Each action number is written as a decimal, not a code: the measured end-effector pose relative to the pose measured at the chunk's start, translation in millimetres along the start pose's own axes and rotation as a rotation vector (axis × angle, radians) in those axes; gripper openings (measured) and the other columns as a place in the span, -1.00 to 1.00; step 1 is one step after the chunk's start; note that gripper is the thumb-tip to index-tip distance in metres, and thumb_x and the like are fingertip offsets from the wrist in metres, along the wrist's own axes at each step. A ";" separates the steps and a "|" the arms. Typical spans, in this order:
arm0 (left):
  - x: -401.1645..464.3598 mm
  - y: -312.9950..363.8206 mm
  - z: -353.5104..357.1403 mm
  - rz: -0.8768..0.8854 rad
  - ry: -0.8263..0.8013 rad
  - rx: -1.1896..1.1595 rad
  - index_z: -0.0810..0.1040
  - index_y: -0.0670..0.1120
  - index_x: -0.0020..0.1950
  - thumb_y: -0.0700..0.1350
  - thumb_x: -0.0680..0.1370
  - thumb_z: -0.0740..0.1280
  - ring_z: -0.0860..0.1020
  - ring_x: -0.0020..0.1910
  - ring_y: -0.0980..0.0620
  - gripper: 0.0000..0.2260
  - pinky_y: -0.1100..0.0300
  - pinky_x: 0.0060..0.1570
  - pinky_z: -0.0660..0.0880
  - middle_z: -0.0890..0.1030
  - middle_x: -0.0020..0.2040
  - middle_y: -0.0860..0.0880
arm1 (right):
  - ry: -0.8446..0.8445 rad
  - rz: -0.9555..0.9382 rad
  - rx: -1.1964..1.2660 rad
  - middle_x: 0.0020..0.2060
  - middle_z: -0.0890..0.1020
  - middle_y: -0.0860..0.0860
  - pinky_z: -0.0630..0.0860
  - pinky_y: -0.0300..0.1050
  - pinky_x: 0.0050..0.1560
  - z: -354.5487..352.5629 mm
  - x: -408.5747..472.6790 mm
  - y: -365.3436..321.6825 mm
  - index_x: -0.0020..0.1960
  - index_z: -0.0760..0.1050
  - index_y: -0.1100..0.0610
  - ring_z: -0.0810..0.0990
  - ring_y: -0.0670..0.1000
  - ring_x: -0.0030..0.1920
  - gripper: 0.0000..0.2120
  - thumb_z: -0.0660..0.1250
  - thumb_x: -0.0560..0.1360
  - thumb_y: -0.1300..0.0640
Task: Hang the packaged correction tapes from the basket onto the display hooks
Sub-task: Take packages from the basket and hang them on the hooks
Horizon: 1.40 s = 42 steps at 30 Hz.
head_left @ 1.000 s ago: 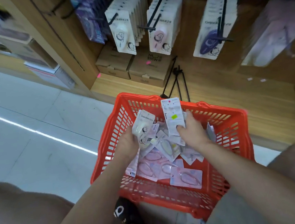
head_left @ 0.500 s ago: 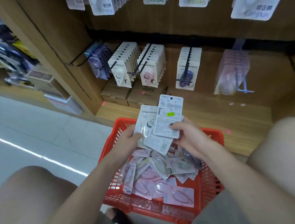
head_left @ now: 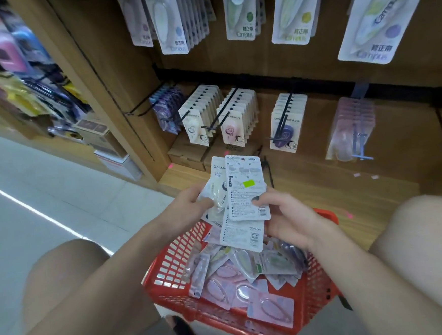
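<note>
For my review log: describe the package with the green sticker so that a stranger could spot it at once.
Find the red basket at the bottom of the view; just above it both hands hold a small fan of white packages. The package with the green sticker is the topmost one, back side showing, pinched by the right hand. It alone has a bright green sticker at its middle.

Soft even indoor light, a bright glare line on the floor, strong blur at left edge, wide-angle bending.

Packets lifted out of basket, now fanned between left hand and right hand. Raised toward hooks.
</note>
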<state>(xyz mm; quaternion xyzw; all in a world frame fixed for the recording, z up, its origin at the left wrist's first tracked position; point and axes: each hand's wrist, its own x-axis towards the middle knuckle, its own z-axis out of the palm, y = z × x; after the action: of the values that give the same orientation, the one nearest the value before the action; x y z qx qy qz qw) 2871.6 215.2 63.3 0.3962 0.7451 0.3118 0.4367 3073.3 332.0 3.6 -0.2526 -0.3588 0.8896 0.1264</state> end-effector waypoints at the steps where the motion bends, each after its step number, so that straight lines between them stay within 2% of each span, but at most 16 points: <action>1: -2.8 4.3 0.4 0.006 0.006 -0.009 0.53 0.14 0.31 -0.18 0.71 0.22 0.75 -0.07 0.07 -0.73 0.06 0.03 0.66 0.75 0.08 0.05 | -0.013 0.005 -0.003 0.32 0.66 0.16 0.64 0.14 0.23 2.0 -0.3 0.4 0.46 0.47 0.10 0.64 0.20 0.33 -0.54 0.23 0.59 0.33; 3: -7.4 11.3 1.6 0.006 0.023 -0.061 0.53 0.22 0.29 -0.14 0.73 0.22 0.74 -0.02 0.06 -0.73 0.00 0.14 0.65 0.75 0.10 0.09 | -0.030 0.008 0.002 0.32 0.65 0.17 0.66 0.09 0.18 5.2 -1.2 0.9 0.47 0.46 0.14 0.64 0.21 0.32 -0.54 0.19 0.61 0.37; 6: -15.4 21.5 8.4 0.023 0.012 -0.102 0.51 0.18 0.42 0.01 0.72 0.27 0.67 0.21 0.03 -0.73 -0.09 0.34 0.54 0.70 0.25 0.12 | -0.063 0.020 -0.009 0.33 0.65 0.18 0.62 0.12 0.24 10.3 -6.3 -1.3 0.47 0.48 0.14 0.62 0.21 0.35 -0.55 0.18 0.62 0.36; 9: -20.4 29.9 18.4 0.066 0.040 -0.108 0.52 0.13 0.40 -0.02 0.71 0.31 0.67 0.21 0.09 -0.74 -0.06 0.33 0.56 0.69 0.24 0.13 | -0.079 0.036 -0.015 0.33 0.64 0.19 0.56 0.16 0.33 13.4 -11.0 -2.7 0.47 0.47 0.18 0.60 0.23 0.37 -0.57 0.18 0.62 0.36; 12: -23.1 36.1 24.6 0.031 0.091 -0.160 0.46 0.10 0.46 0.00 0.70 0.32 0.65 0.25 0.03 -0.68 -0.10 0.34 0.54 0.65 0.30 0.08 | -0.052 0.020 -0.038 0.32 0.65 0.20 0.44 0.29 0.45 13.1 -13.4 -5.4 0.45 0.48 0.22 0.58 0.26 0.38 -0.58 0.18 0.62 0.35; 14: -24.3 36.9 24.8 0.024 0.107 -0.151 0.43 0.09 0.48 0.01 0.70 0.31 0.64 0.26 0.00 -0.66 -0.11 0.36 0.53 0.63 0.33 0.05 | -0.041 -0.002 -0.071 0.31 0.66 0.18 0.41 0.35 0.46 12.2 -15.4 -9.1 0.43 0.50 0.18 0.59 0.26 0.37 -0.59 0.17 0.62 0.34; 18: -26.7 34.7 18.3 0.016 0.114 -0.205 0.39 0.08 0.49 0.00 0.71 0.28 0.71 0.13 -0.06 -0.66 -0.12 0.22 0.63 0.66 0.30 0.00 | -0.020 -0.017 -0.004 0.31 0.66 0.16 0.42 0.36 0.46 7.6 -13.5 -12.9 0.44 0.49 0.14 0.63 0.23 0.33 -0.57 0.17 0.61 0.32; 20: -24.8 28.9 11.0 0.027 0.110 -0.171 0.37 0.08 0.49 0.00 0.72 0.28 0.71 0.13 -0.07 -0.67 -0.14 0.22 0.62 0.67 0.28 -0.01 | -0.022 -0.009 0.004 0.31 0.66 0.17 0.44 0.34 0.44 7.3 -9.1 -14.1 0.44 0.49 0.15 0.62 0.23 0.34 -0.57 0.18 0.61 0.32; 24: -18.3 19.0 -5.6 0.011 0.038 -0.205 0.35 0.06 0.48 -0.01 0.71 0.28 0.74 0.07 -0.12 -0.66 -0.16 0.15 0.66 0.73 0.19 -0.05 | -0.039 0.007 -0.072 0.30 0.67 0.16 0.61 0.19 0.27 11.9 0.2 -22.2 0.44 0.49 0.17 0.65 0.19 0.31 -0.60 0.18 0.63 0.33; 27: -7.4 17.1 -16.9 0.031 0.006 -0.211 0.35 0.04 0.47 -0.04 0.72 0.28 0.73 0.09 -0.11 -0.67 -0.15 0.14 0.66 0.71 0.23 -0.04 | -0.039 0.003 -0.138 0.34 0.64 0.17 0.55 0.21 0.34 14.8 10.1 -33.4 0.46 0.48 0.18 0.62 0.19 0.35 -0.59 0.17 0.65 0.35; 29: 3.1 17.6 -26.3 0.005 0.013 -0.217 0.37 0.02 0.43 -0.04 0.71 0.30 0.74 0.07 -0.13 -0.70 -0.18 0.13 0.66 0.73 0.19 -0.06 | -0.014 0.009 -0.167 0.32 0.65 0.18 0.57 0.21 0.34 14.5 17.6 -42.7 0.45 0.48 0.20 0.64 0.19 0.33 -0.61 0.17 0.66 0.36; 32: 16.4 16.9 -48.0 -0.047 0.039 -0.199 0.42 -0.02 0.36 -0.03 0.69 0.34 0.76 -0.02 -0.10 -0.73 -0.05 0.00 0.71 0.77 0.05 -0.03 | 0.061 0.012 -0.210 0.27 0.69 0.16 0.61 0.18 0.31 9.4 25.0 -53.9 0.41 0.52 0.18 0.67 0.16 0.28 -0.64 0.16 0.67 0.35; 35: 25.2 11.8 -73.1 -0.040 0.063 -0.102 0.46 -0.01 0.34 -0.01 0.64 0.42 0.76 -0.05 -0.05 -0.69 0.05 -0.09 0.72 0.76 0.06 -0.02 | 0.121 -0.001 -0.216 0.27 0.69 0.16 0.57 0.21 0.29 5.3 28.6 -58.0 0.39 0.53 0.15 0.68 0.18 0.26 -0.63 0.13 0.67 0.35; 38: 29.4 0.9 -93.1 -0.019 0.148 -0.013 0.49 0.09 0.25 -0.04 0.57 0.50 0.76 -0.12 0.04 -0.69 0.20 -0.24 0.68 0.74 0.03 0.01 | 0.121 -0.012 -0.194 0.28 0.68 0.15 0.57 0.20 0.26 7.9 30.8 -57.1 0.41 0.51 0.14 0.67 0.19 0.27 -0.61 0.13 0.66 0.35; 40: 32.6 -5.5 -101.4 0.011 0.221 0.066 0.48 0.06 0.18 -0.06 0.54 0.54 0.76 -0.15 0.07 -0.69 0.19 -0.27 0.68 0.73 0.00 0.02 | 0.096 -0.020 -0.171 0.29 0.67 0.15 0.57 0.18 0.24 11.1 32.0 -57.1 0.43 0.50 0.14 0.67 0.20 0.28 -0.59 0.12 0.65 0.36; 42: 36.9 -7.6 -103.6 0.053 0.262 0.143 0.46 0.00 0.11 -0.09 0.51 0.56 0.76 -0.16 0.06 -0.68 0.08 -0.25 0.71 0.73 -0.02 0.03 | 0.060 -0.047 -0.150 0.31 0.66 0.16 0.56 0.16 0.23 13.6 33.4 -57.8 0.45 0.48 0.15 0.66 0.19 0.29 -0.56 0.13 0.62 0.37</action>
<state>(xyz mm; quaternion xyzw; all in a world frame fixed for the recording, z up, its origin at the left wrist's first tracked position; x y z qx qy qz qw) 2764.9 231.0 86.1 0.4019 0.8053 0.3181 0.2981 3040.4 378.8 40.5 -0.2792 -0.4265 0.8491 0.1386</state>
